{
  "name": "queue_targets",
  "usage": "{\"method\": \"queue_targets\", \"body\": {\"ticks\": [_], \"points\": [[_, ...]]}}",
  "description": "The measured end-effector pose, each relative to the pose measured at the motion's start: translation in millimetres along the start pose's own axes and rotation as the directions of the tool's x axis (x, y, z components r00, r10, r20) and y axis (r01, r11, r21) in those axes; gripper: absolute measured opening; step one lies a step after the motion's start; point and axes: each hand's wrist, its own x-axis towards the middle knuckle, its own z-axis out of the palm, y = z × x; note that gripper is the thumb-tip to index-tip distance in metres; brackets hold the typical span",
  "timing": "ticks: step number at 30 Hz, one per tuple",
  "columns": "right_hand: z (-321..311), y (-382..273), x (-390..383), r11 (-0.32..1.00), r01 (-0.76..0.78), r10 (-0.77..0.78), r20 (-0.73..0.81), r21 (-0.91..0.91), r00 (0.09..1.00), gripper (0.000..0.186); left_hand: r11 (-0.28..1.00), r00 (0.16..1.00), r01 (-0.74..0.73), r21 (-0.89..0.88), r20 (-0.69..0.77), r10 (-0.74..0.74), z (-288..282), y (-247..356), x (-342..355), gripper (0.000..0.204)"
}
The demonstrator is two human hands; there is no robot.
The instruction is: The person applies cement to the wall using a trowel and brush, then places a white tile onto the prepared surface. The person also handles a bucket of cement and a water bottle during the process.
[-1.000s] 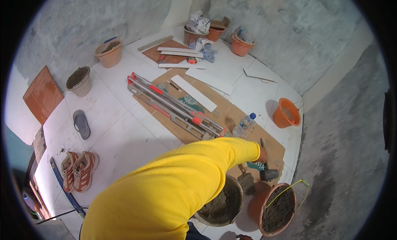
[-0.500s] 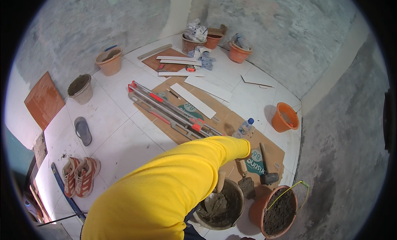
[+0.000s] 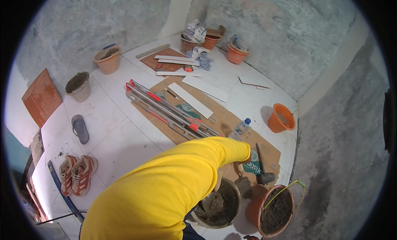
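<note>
My left arm in a yellow sleeve [image 3: 165, 178] reaches across the view. Only a sliver of my left hand [image 3: 246, 159] shows past the cuff, close to the wooden handle of a trowel [image 3: 244, 186] lying on cardboard; its fingers are hidden. Below the forearm, a bucket of grey mortar [image 3: 231, 194] holds another wooden-handled trowel [image 3: 213, 203]. At the bottom edge a bit of my right hand [image 3: 250, 237] appears beside an orange bucket filled with dark sandy mix [image 3: 276, 213]; its grip cannot be made out. A black rubber mallet [image 3: 265, 178] rests near the trowel.
A tile cutter [image 3: 161, 110] lies on the cardboard [image 3: 269, 151], near a water bottle [image 3: 241, 128] and white tile strips [image 3: 190, 100]. Buckets [image 3: 282, 118] stand along the walls. Shoes [image 3: 82, 176], a sandal [image 3: 80, 129] and a brown tile [image 3: 42, 98] are at left.
The view has shifted slightly, moving the scene a little leftward. My left hand stays by the trowel handle. Slightly more of my right hand shows at the bottom edge.
</note>
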Motion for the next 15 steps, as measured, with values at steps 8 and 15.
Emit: {"method": "queue_targets", "body": {"ticks": [8, 15], "points": [[3.8, -9.8, -1.4, 1.0, 0.005, -0.005, 0.002, -0.019, 1.0, 0.043, 0.998, 0.999, 0.021, 0.058, 0.037, -0.023, 27.7, -21.1, 14.8, 0.045], [-16.7, -22.2, -10.1, 0.996, -0.034, 0.046, 0.142, -0.088, 0.989, 0.046, 1.0, 1.0, -0.024, -0.001, -0.016, 0.024, 40.8, -26.9, 30.9, 0.048]]}}
